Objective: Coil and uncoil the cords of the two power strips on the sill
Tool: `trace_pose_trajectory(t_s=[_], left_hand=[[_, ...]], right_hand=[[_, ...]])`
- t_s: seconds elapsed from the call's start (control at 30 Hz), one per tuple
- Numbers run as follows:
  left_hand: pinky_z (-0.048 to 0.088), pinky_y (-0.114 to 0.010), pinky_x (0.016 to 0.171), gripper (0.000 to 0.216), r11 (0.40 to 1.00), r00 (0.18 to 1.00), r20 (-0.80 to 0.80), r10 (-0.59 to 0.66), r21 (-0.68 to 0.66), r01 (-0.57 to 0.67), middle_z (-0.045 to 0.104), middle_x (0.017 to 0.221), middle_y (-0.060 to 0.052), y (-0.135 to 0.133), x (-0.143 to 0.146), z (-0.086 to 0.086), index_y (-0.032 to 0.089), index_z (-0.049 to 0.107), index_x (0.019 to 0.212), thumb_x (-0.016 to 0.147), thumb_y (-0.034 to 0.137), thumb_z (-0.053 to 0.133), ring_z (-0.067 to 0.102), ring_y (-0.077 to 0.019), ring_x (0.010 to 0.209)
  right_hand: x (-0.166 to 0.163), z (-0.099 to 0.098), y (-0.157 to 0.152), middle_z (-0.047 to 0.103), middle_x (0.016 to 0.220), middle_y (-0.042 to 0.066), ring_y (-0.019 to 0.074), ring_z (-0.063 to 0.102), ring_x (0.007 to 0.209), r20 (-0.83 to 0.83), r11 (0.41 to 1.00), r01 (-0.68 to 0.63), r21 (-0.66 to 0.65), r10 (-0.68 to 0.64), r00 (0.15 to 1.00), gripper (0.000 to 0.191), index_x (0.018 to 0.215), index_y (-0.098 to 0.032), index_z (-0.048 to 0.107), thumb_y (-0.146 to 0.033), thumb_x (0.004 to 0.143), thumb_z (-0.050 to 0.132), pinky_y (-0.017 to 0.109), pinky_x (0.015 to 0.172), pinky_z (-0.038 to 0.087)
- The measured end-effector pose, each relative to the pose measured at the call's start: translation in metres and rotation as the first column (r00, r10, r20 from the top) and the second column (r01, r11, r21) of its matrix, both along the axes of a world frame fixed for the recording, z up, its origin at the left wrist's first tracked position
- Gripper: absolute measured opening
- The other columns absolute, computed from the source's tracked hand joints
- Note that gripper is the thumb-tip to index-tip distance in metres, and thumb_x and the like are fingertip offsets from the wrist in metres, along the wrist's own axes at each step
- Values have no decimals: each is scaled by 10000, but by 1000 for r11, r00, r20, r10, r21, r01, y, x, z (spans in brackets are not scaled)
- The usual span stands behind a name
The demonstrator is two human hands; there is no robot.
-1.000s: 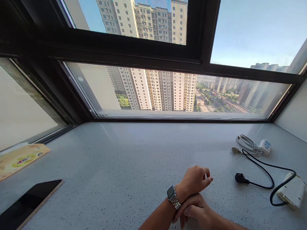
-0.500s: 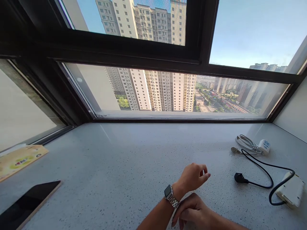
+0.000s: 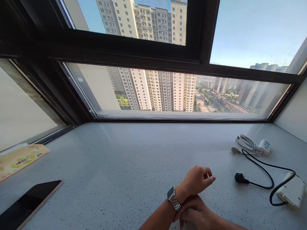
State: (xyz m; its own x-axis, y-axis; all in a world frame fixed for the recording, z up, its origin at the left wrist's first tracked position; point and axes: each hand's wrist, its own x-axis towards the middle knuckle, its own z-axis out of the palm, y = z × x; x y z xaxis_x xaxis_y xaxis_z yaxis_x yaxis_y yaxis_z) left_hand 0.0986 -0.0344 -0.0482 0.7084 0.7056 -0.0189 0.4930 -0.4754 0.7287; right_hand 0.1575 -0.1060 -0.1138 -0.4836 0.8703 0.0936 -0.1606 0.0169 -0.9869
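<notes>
Nearest you, your right hand (image 3: 195, 212) curls its fingers against the wristwatch (image 3: 173, 196) on your left wrist, whose steel link band looks smooth, slippery and jointed, best pinched by its edges, while your left hand (image 3: 195, 181) hangs loosely curled and empty near the black plug (image 3: 240, 178).

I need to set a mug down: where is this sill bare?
Bare: the broad middle of the sill, from the phone and yellow pack across to the left hand. Crowded: the right end, with white cable, black plug and power strip.
</notes>
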Motion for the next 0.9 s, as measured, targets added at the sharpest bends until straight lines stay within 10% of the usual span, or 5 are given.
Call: trace_pose_trajectory(t_s=[0.9], left_hand=[[304, -177, 367, 279, 911, 842, 495, 216, -411, 8, 388, 436, 79, -7, 11, 3, 181, 487, 615, 741, 419, 563, 357, -54, 363]], right_hand=[[-5, -11, 5, 593, 563, 33, 111, 514, 472, -77, 997, -13, -79, 7, 997, 231, 616, -117, 694, -222, 548, 500, 207, 471, 425]])
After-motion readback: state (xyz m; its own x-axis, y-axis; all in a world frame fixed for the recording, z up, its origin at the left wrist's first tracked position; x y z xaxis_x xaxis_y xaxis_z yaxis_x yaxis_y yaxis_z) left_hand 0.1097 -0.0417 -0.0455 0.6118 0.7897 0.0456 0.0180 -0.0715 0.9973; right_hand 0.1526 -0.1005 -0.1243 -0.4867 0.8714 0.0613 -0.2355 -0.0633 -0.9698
